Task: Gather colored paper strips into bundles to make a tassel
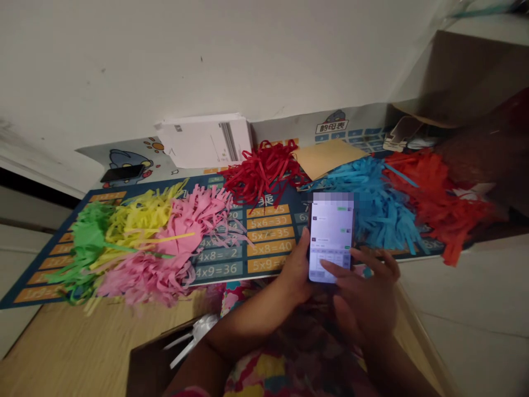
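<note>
A smartphone (330,231) is held upright in my left hand (295,270), its lit screen showing a chat and an on-screen keyboard. My right hand (367,298) hovers at the phone's lower right with its fingers apart. One fingertip is at the keyboard; whether it touches the glass I cannot tell. Behind the phone lies a heap of blue paper strips (372,193), with orange-red strips (438,187) to its right. Dark red strips (264,168) lie farther back. Pink (198,215), yellow (144,218) and green strips (88,231) spread over the left side.
A printed multiplication chart (270,248) covers the table. Against the wall lean white packets (198,143); an orange-yellow sheet (330,157) lies beside the dark red strips. A black flat device (123,173) sits at back left. Below, white ribbon (202,328) lies by a dark box (149,358).
</note>
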### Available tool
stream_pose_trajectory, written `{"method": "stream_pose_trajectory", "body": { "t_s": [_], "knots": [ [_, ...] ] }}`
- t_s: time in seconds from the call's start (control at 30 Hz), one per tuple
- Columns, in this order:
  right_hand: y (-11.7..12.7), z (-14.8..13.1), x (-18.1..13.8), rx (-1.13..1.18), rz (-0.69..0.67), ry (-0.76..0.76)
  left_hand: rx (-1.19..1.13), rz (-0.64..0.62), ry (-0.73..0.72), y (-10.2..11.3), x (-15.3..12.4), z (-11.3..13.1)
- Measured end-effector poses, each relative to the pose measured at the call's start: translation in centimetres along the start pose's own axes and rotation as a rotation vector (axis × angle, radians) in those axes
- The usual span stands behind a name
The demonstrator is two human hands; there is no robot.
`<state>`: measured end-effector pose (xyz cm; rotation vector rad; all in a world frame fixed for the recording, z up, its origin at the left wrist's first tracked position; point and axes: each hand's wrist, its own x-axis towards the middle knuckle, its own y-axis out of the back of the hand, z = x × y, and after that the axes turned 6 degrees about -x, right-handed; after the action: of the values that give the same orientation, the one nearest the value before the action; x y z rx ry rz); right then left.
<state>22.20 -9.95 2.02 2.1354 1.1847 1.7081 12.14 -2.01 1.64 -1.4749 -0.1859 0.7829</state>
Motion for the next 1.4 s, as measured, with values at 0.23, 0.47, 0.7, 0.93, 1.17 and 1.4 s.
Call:
{"method": "stream_pose_trajectory", "body": {
  "t_s": [0.23,0.47,0.7,0.93,1.17,1.4],
  "knots": [
    [-0.3,-0.1,0.4,-0.022,0.002,0.012,0.013,-0.023,0.020,-0.2,0.1,-0.2],
    [1.1,1.4,-1.0,-0.048,0.015,0.005,0.029,-0.036,0.025,-0.1,-0.1,-0.1],
    [0.7,3.3,-2.0,-0.227,0.124,-0.129,0.002,0.003,-0.020,-0.4,-0.1,-0.1],
    [1.6,3.5,-2.6,-0.139,0.129,-0.043,0.029,0.025,-0.020,-0.9,-0.1,0.1],
    [1.9,2.0,-2.9,-0.093,0.012,0.027,0.024,0.004,-0.056,-1.1,-0.3,1.1],
    [1.3,1.6,-2.6,-0.095,-0.032,0.054,0.036,0.043,-0.056,-1.4,-0.6,1.3]
  ]
}}
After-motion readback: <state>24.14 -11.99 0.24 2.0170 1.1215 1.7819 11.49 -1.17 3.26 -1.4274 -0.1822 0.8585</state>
